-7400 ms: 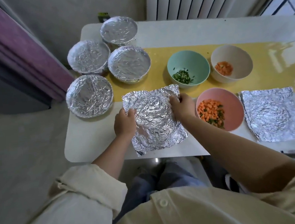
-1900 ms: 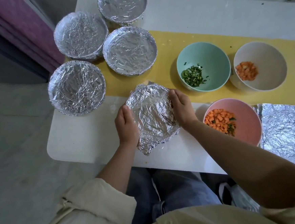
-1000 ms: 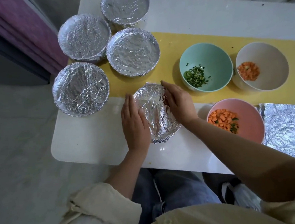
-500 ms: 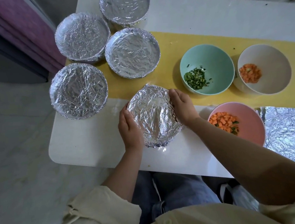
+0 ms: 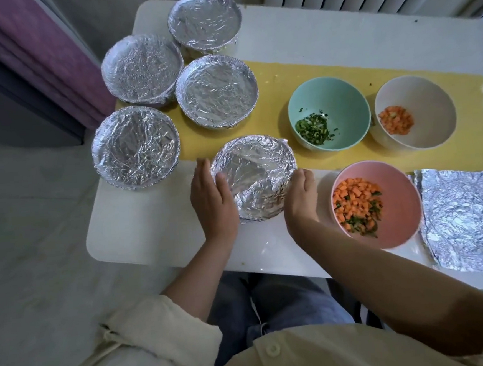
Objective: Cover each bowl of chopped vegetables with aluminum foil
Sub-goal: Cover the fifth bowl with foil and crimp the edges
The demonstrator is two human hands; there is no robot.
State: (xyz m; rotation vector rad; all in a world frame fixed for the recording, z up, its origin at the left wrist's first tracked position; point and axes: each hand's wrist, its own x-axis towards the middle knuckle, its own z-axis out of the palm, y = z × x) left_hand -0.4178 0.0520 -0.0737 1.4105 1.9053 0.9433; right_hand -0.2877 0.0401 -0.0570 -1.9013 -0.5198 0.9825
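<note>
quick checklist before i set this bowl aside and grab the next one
1. Held bowl has foil folded down round its rim: ok where visible.
2. Left hand and right hand against its sides: ok.
3. Foil sheet lying flat at the right: ok.
4. Pink bowl, teal bowl, beige bowl covered: not ok, all three open.
5. Bare table at the left front to set it down: ok.
6. Enough foil for all three: cannot tell.
</note>
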